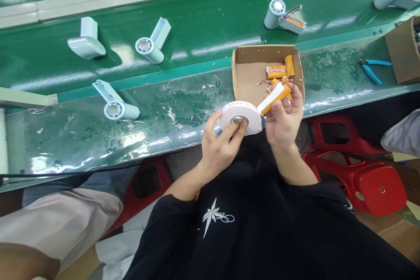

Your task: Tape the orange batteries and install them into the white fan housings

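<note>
Holding the tape roll point(241, 118) in your left hand point(219, 146), fingers pinched across its face and hub, so it sits flat-on to the camera at frame centre, just off the bench edge point(157, 140). That grip looks chosen to brace the roll while tape pays off to the right.

Right of it, your right hand point(284, 116) is clamped on an orange battery point(275, 98), with a white strip of tape running from the roll's top edge onto the cell. The two hands sit close, joined only by that strip.

Battery's long axis runs diagonally, lower left to upper right; upper end points at the box point(249, 74) just behind your hand. More orange cells point(278, 70) lie in the box's right half, within easy reach.

Far right: blue cutters point(372, 70) on the bench, well apart. White housings point(116, 105) sit on the belt to the left.
</note>
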The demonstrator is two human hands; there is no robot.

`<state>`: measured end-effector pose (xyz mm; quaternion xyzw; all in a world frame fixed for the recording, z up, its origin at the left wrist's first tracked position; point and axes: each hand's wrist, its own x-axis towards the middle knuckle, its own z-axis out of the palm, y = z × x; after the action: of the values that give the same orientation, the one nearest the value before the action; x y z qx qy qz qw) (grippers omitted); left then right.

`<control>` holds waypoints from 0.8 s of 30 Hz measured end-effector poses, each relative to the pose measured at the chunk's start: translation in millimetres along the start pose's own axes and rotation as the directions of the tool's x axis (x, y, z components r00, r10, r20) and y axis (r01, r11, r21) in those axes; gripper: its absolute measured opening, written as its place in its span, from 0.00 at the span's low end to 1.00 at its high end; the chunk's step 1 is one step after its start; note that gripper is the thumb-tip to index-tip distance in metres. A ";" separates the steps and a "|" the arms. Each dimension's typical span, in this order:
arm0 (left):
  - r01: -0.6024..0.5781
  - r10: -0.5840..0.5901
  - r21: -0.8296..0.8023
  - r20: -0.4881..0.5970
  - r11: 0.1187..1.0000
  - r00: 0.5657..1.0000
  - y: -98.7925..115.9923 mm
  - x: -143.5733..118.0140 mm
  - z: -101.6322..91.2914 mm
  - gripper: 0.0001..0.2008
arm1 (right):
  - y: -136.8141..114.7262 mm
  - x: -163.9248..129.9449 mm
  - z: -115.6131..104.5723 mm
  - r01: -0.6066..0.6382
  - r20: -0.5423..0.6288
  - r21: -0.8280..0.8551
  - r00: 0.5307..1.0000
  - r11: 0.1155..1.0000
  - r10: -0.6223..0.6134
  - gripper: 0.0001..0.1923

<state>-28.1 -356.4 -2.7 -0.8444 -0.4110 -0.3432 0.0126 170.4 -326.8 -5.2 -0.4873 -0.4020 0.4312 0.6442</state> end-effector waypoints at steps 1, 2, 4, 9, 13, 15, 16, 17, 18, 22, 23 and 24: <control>0.012 -0.012 0.010 -0.027 1.000 1.000 4.0 1.1 1.2 0.27 | 4.8 -4.7 3.7 0.008 -0.043 0.014 0.999 1.000 -0.008 0.39; 0.017 -0.016 0.013 -0.049 1.000 0.999 6.6 2.2 0.9 0.25 | 7.7 -7.9 5.3 0.001 -0.075 0.013 0.997 1.000 0.000 0.39; -0.018 0.016 -0.039 -0.046 0.999 0.999 6.2 3.1 -4.1 0.22 | 7.3 -8.4 0.9 -0.050 -0.087 -0.035 0.995 0.998 0.046 0.40; -0.139 0.181 -0.311 0.112 0.940 0.977 -22.3 -5.1 -30.3 0.26 | -6.0 1.1 -29.2 -0.017 0.026 -0.171 0.999 0.985 0.021 0.37; -0.105 0.146 -0.273 0.135 0.956 0.980 -31.1 -15.8 -31.2 0.25 | 3.9 -17.7 -17.1 -0.022 -0.017 -0.163 1.000 0.986 0.020 0.36; -0.083 0.110 -0.231 0.106 0.969 0.988 -26.6 -19.5 -23.3 0.26 | 12.5 -33.2 0.1 -0.082 -0.052 -0.136 0.996 0.987 0.075 0.37; -0.075 0.094 -0.207 0.084 0.976 0.992 -23.6 -20.9 -19.2 0.26 | 16.0 -39.8 8.3 -0.107 -0.072 -0.115 0.992 0.988 0.099 0.38; -0.072 0.083 -0.178 0.057 0.981 0.995 -20.5 -22.1 -15.7 0.26 | 18.6 -44.6 14.8 -0.120 -0.090 -0.087 0.990 0.989 0.112 0.39; -0.073 0.079 -0.146 0.033 0.987 0.996 -17.4 -23.3 -13.1 0.26 | 19.8 -46.7 18.7 -0.118 -0.100 -0.057 0.989 0.991 0.112 0.39; -0.191 0.205 -0.143 0.094 0.971 0.974 -4.2 -31.3 -14.7 0.19 | 9.5 -25.2 1.9 -0.059 -0.054 -0.061 0.997 0.996 0.055 0.38; -0.243 0.276 -0.210 0.147 0.947 0.950 -2.6 -34.4 -17.7 0.17 | 3.6 -14.5 -8.5 -0.047 -0.027 -0.104 0.999 0.993 0.045 0.37; -0.285 0.344 -0.284 0.186 0.915 0.920 -3.5 -37.8 -21.4 0.16 | -2.8 -4.0 -19.2 -0.036 -0.003 -0.150 0.999 0.988 0.036 0.35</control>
<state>-58.8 -386.5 -9.5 -0.9287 -0.2206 -0.2850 -0.0870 187.7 -336.4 -6.7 -0.5417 -0.4242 0.4111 0.5980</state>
